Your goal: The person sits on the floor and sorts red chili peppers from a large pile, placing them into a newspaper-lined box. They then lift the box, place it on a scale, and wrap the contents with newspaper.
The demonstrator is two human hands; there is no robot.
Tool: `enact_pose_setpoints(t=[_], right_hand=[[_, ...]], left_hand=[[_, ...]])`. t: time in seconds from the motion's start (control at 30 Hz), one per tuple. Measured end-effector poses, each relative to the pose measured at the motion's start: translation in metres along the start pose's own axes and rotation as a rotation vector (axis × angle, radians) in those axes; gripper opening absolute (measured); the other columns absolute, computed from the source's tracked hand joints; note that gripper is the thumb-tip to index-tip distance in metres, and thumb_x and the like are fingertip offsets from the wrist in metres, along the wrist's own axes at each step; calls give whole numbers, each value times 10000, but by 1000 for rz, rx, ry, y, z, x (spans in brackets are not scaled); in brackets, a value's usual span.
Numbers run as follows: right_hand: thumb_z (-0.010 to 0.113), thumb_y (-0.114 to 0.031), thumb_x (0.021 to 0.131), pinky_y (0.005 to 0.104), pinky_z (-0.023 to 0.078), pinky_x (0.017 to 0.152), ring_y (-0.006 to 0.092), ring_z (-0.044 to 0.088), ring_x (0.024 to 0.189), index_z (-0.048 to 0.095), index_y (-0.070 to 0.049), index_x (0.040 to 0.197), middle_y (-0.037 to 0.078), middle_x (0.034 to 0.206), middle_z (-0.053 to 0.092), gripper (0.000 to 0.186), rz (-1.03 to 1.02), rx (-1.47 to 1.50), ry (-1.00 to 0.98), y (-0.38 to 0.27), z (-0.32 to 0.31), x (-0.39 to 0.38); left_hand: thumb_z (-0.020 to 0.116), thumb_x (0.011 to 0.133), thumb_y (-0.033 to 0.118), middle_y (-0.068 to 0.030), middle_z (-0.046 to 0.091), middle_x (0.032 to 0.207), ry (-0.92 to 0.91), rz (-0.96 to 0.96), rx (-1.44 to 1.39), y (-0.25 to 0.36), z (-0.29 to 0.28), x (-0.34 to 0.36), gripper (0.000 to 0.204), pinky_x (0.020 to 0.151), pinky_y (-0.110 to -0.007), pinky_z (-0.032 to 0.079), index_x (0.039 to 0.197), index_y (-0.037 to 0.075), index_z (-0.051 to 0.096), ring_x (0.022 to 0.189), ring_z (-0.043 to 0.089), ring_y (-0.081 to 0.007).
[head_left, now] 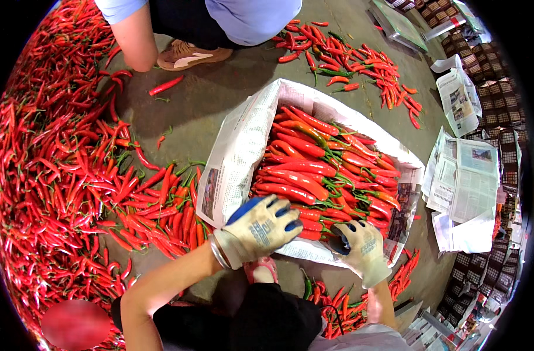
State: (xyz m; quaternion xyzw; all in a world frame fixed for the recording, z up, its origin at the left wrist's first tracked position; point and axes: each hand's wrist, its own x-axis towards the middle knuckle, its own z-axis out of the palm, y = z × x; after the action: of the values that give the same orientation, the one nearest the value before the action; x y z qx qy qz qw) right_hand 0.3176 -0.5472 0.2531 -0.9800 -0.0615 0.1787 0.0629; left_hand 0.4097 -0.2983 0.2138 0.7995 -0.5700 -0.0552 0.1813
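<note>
Before me stands a box (234,155) lined with newspaper, filled with long red chili peppers (299,178) lying side by side, their green stems meeting near the middle. Both my hands wear pale work gloves with blue palms. My left hand (261,228) lies over the box's near left part, its fingers apart and resting on the peppers, holding none that I can see. At the near right side, my right hand (360,245) has its fingers curled down around the peppers; how many it grips is hidden under the glove.
A large heap of loose red chilies (62,164) covers the floor at left. A smaller scatter (360,64) lies beyond the box. Newspaper sheets (465,181) and stacked dark crates (500,111) stand at right. Another person (243,20) crouches at the far side, near a platform scale (398,26).
</note>
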Motion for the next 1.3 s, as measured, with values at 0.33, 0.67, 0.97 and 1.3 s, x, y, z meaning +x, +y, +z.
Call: enact_pose_setpoints(t=[0.33, 0.67, 0.97, 1.3], right_hand=[[717, -281, 741, 435, 499, 718, 340, 628, 783, 623, -104, 1100, 124, 883, 655, 411, -75, 408, 21, 0, 14, 6], [583, -37, 732, 480, 335, 1035, 398, 467, 1180, 508, 8, 1262, 214, 1307, 496, 538, -156, 114, 330, -15, -26, 71], [461, -91, 906, 424, 336, 1068, 368, 457, 1254, 505, 32, 1280, 206, 1338, 500, 397, -370, 327, 326, 5, 7, 115], [563, -5, 802, 336, 480, 866, 253, 606, 993, 575, 20, 1147, 161, 1097, 623, 346, -380, 702, 342, -147, -30, 64]], left_hand=[[603, 782, 242, -140, 535, 1290, 212, -153, -33, 3, 2, 11, 390, 1023, -479, 384, 1149, 111, 607, 1195, 505, -317], [614, 799, 504, -185, 267, 1513, 81, -294, -150, 5, 39, 44, 791, 1139, -585, 14, 1410, 55, 387, 1438, 120, -371], [596, 774, 525, -123, 267, 1523, 38, -402, -88, 7, 60, 60, 717, 1124, -636, 2, 1357, 133, 457, 1440, 125, -351], [642, 735, 145, -132, 620, 944, 379, -762, -235, -37, -43, -193, 294, 757, -417, 514, 1016, 69, 605, 845, 616, -334]])
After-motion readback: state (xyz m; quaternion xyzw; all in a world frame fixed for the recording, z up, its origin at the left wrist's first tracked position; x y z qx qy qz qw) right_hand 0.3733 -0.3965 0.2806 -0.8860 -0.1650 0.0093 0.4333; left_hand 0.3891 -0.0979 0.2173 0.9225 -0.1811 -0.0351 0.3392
